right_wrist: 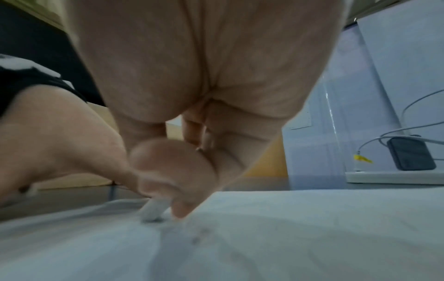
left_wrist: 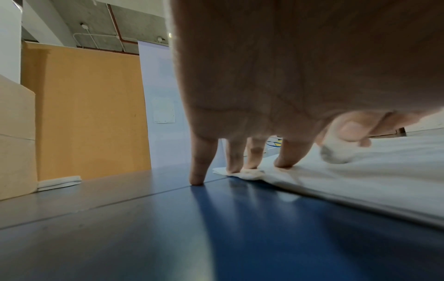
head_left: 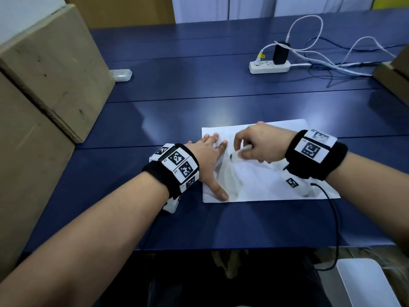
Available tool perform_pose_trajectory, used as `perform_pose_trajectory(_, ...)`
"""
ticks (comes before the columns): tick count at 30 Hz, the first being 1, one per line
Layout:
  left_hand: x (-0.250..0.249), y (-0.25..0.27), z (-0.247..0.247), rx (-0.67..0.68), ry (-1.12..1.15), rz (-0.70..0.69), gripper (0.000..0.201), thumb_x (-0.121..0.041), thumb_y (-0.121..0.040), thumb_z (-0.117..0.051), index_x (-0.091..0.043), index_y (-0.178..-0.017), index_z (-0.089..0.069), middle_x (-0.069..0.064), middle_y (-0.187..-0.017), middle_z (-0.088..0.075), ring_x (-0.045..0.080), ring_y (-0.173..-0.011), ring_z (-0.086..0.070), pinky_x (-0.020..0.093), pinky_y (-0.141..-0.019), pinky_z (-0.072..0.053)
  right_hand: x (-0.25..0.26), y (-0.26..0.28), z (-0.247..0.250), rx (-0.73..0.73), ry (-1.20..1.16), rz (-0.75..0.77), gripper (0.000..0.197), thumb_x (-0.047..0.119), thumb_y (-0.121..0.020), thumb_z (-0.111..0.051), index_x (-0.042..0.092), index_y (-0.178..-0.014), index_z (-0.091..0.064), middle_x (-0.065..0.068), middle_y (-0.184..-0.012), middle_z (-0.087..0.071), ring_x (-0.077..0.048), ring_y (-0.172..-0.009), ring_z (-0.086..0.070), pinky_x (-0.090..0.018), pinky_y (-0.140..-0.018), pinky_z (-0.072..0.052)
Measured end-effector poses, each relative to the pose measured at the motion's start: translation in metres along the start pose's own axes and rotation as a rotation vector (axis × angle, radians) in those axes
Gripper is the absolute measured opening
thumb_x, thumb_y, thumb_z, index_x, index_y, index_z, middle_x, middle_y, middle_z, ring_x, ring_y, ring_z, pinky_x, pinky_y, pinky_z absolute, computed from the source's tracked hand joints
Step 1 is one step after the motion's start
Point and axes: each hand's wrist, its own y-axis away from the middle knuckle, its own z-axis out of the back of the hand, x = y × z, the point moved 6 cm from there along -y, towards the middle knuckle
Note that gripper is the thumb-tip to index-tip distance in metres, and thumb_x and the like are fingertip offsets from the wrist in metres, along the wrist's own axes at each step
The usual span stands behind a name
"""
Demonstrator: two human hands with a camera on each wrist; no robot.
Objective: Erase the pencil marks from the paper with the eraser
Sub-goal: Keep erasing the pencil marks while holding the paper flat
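A white sheet of paper [head_left: 261,180] lies on the blue table [head_left: 177,120], rumpled where the hands meet. My left hand [head_left: 210,156] lies flat with straight fingers [left_wrist: 283,157] pressing the paper's left edge [left_wrist: 360,186]; the little finger touches the table. My right hand [head_left: 259,145] pinches a white eraser [head_left: 238,152] with a grey, dirty tip and holds the tip against the paper just right of the left fingers. The left wrist view shows the eraser [left_wrist: 336,154] and the right wrist view shows the eraser [right_wrist: 153,210] on the paper [right_wrist: 288,237]. Pencil marks are too blurred to make out.
Cardboard boxes [head_left: 44,89] stand along the left side. A white power strip [head_left: 269,67] with a black charger and loose cables sits at the back right, beside another box [head_left: 396,72]. A small white object [head_left: 120,75] lies at the back left. A black cable [head_left: 334,218] trails off my right wrist.
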Motion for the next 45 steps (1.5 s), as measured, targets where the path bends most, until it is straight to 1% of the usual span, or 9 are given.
perform_pose_trajectory(5,0.000,-0.004,-0.001,-0.011,-0.037,0.013,0.157,-0.091,-0.040,-0.067,-0.022,-0.155,0.014,0.005,-0.163,0.013,0.023,-0.151,0.004,0.056,-0.119,-0.009,0.021,0.020,-0.028,0.359,-0.041,0.112,0.012,0.024,-0.081,-0.069,0.025,-0.093,-0.069,-0.014,-0.070,-0.069,-0.020,-0.045,-0.058,-0.022,-0.043,-0.046)
perform_pose_trajectory(12,-0.005,0.000,0.007,-0.071,-0.072,-0.039,0.154,-0.089,-0.043,-0.068,-0.012,-0.156,0.003,0.013,-0.162,-0.001,0.026,-0.150,-0.001,0.050,-0.121,0.000,-0.004,0.001,0.007,-0.046,0.040,-0.040,0.008,0.030,-0.088,-0.063,0.023,-0.092,-0.064,-0.002,-0.059,-0.068,-0.019,-0.040,-0.062,-0.034,-0.059,-0.058)
perform_pose_trajectory(18,-0.005,-0.001,0.003,-0.027,-0.025,-0.014,0.158,-0.086,-0.042,-0.072,-0.013,-0.156,0.009,0.011,-0.162,0.009,0.025,-0.151,-0.002,0.043,-0.121,-0.020,0.024,0.025,-0.026,0.362,-0.037,0.100,0.014,0.028,-0.081,-0.071,0.024,-0.094,-0.069,-0.007,-0.064,-0.068,-0.017,-0.040,-0.055,-0.028,-0.047,-0.051)
perform_pose_trajectory(25,-0.008,0.001,0.008,-0.025,-0.039,-0.034,0.156,-0.084,-0.044,-0.074,-0.008,-0.156,0.003,0.015,-0.161,0.002,0.028,-0.149,-0.012,0.043,-0.116,-0.030,-0.008,0.001,0.009,-0.057,0.014,-0.078,0.009,0.031,-0.086,-0.063,0.023,-0.090,-0.063,-0.001,-0.057,-0.067,-0.021,-0.040,-0.063,-0.037,-0.057,-0.059)
perform_pose_trajectory(31,-0.005,-0.002,0.005,-0.022,-0.025,-0.002,0.161,-0.089,-0.036,-0.071,-0.013,-0.156,0.005,0.014,-0.162,0.004,0.035,-0.148,-0.012,0.048,-0.118,-0.025,0.023,0.027,-0.027,0.368,-0.063,0.089,0.014,0.024,-0.080,-0.071,0.023,-0.094,-0.070,-0.015,-0.070,-0.069,-0.020,-0.043,-0.056,-0.023,-0.042,-0.047)
perform_pose_trajectory(36,-0.008,0.003,0.009,-0.014,-0.008,-0.025,0.154,-0.082,-0.046,-0.074,-0.011,-0.156,0.008,0.010,-0.162,0.007,0.025,-0.150,-0.009,0.040,-0.118,-0.026,0.002,0.005,-0.002,0.048,-0.009,-0.019,0.006,0.027,-0.086,-0.065,0.022,-0.091,-0.066,0.001,-0.050,-0.065,-0.018,-0.038,-0.061,-0.033,-0.059,-0.059)
perform_pose_trajectory(39,-0.009,0.007,0.011,-0.012,-0.003,-0.035,0.152,-0.081,-0.049,-0.075,-0.012,-0.156,0.009,0.010,-0.162,0.008,0.023,-0.150,-0.007,0.037,-0.116,-0.025,-0.005,0.003,0.007,-0.064,0.005,-0.063,0.007,0.028,-0.086,-0.062,0.023,-0.090,-0.064,-0.001,-0.057,-0.068,-0.020,-0.041,-0.064,-0.033,-0.058,-0.059)
perform_pose_trajectory(42,-0.007,0.005,0.008,-0.009,0.008,-0.019,0.155,-0.082,-0.046,-0.075,-0.014,-0.156,0.011,0.010,-0.163,0.012,0.022,-0.151,-0.004,0.038,-0.118,-0.023,0.014,0.016,-0.011,0.173,-0.025,0.047,0.012,0.022,-0.083,-0.067,0.022,-0.094,-0.068,-0.011,-0.069,-0.069,-0.018,-0.041,-0.058,-0.026,-0.045,-0.052)
perform_pose_trajectory(45,-0.007,0.003,0.006,-0.011,0.005,-0.012,0.157,-0.084,-0.043,-0.074,-0.015,-0.156,0.011,0.009,-0.162,0.013,0.022,-0.151,-0.004,0.041,-0.118,-0.026,0.026,0.028,-0.026,0.377,-0.038,0.088,0.015,0.028,-0.080,-0.072,0.023,-0.094,-0.070,-0.014,-0.063,-0.067,-0.019,-0.040,-0.056,-0.023,-0.047,-0.049)
